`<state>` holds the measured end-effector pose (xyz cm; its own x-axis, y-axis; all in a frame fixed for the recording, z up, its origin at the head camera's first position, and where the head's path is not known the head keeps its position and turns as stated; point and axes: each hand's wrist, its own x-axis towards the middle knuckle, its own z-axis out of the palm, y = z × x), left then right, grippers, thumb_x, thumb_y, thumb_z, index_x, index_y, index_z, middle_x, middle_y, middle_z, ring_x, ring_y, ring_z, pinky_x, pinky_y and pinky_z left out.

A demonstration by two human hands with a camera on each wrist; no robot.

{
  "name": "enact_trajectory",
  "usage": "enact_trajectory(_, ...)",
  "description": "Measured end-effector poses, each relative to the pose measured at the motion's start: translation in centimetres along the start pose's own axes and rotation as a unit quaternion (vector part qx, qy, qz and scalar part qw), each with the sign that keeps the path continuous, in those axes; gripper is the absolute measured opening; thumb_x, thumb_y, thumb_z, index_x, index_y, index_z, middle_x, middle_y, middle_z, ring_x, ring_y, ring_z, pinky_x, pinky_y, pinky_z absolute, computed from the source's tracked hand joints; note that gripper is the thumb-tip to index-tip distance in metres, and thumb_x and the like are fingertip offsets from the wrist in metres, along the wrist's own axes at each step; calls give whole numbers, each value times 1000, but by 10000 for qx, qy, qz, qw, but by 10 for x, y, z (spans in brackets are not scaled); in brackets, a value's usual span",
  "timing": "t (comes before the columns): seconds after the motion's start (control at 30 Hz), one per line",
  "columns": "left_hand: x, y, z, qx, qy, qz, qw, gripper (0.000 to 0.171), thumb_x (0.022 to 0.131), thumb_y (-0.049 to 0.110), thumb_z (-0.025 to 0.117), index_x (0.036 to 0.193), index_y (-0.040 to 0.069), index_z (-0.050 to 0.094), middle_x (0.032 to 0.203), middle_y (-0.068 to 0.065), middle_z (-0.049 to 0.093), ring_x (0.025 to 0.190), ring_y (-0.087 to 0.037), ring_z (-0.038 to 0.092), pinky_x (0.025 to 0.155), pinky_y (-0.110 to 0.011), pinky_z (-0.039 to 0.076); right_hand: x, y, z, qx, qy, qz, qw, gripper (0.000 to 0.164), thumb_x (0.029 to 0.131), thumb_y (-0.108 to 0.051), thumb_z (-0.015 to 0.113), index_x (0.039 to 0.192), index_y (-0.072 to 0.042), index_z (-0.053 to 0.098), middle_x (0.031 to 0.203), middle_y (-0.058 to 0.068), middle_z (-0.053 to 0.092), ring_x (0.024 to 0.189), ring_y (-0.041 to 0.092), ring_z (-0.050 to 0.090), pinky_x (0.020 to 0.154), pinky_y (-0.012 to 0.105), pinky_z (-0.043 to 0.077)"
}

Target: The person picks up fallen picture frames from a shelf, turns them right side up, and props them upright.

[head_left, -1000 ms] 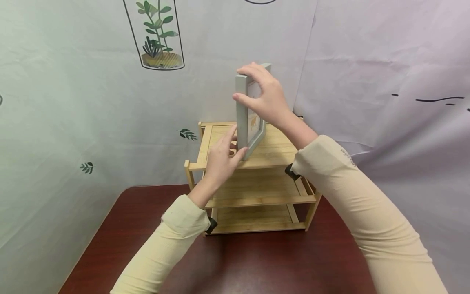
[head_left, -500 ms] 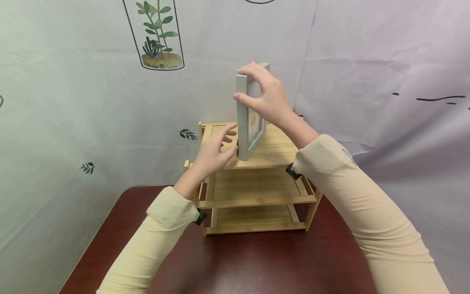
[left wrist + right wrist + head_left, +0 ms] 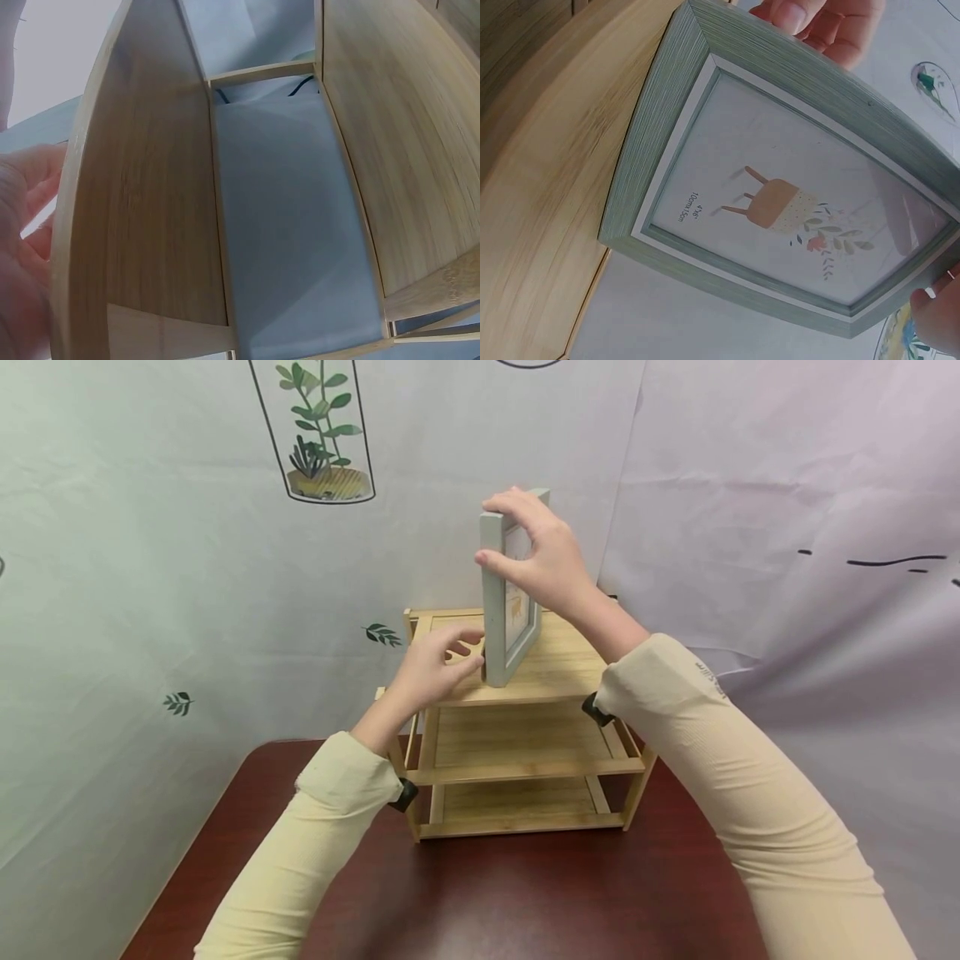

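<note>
A pale green picture frame point(image 3: 493, 602) stands upright, seen nearly edge-on, on the top tier of a wooden shelf rack point(image 3: 566, 672). Its front, with a printed plant-pot picture point(image 3: 780, 206) under glass, shows in the right wrist view. My right hand point(image 3: 543, 552) grips the frame's upper part, fingers over the top edge and thumb against the near side. Low behind the frame is my left hand point(image 3: 431, 664), its bent fingers and thumb apart, tips right at the back. A dark sliver shows there; the frame hides most of the back. Left fingers point(image 3: 840, 34) also show past the frame's edge in the right wrist view.
Two lower tiers point(image 3: 525, 735) of the rack lie beneath the top one. The rack stands on a dark red table point(image 3: 517, 893). Behind it hangs a pale fabric backdrop point(image 3: 450, 460) with printed plants.
My left hand has let go of the frame's lower edge and shifted left, to behind its back. My right hand and the frame have stayed nearly still.
</note>
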<state>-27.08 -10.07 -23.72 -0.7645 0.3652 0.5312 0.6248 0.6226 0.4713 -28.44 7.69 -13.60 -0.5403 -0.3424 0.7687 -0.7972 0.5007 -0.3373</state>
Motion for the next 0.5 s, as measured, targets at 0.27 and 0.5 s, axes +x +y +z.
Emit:
enact_trajectory(0.27, 3, -1, -3, 136, -13, -56, 9999, 29, 83, 14, 58, 112, 8, 59, 109, -9, 62, 91, -23, 62, 78, -39, 48, 0, 1, 1, -22, 1, -25, 10000, 46, 77, -21, 67, 119, -7, 53, 123, 4, 53, 130, 9, 29, 105, 16, 20)
enact_trajectory(0.5, 7, -5, -8, 283, 311, -500, 9979, 26, 83, 9, 51, 107, 7, 61, 105, -8, 64, 89, -21, 62, 77, -34, 50, 2, 1, 1, -107, -56, -41, 9999, 46, 78, -22, 66, 119, -7, 53, 124, 3, 53, 130, 8, 29, 105, 14, 19)
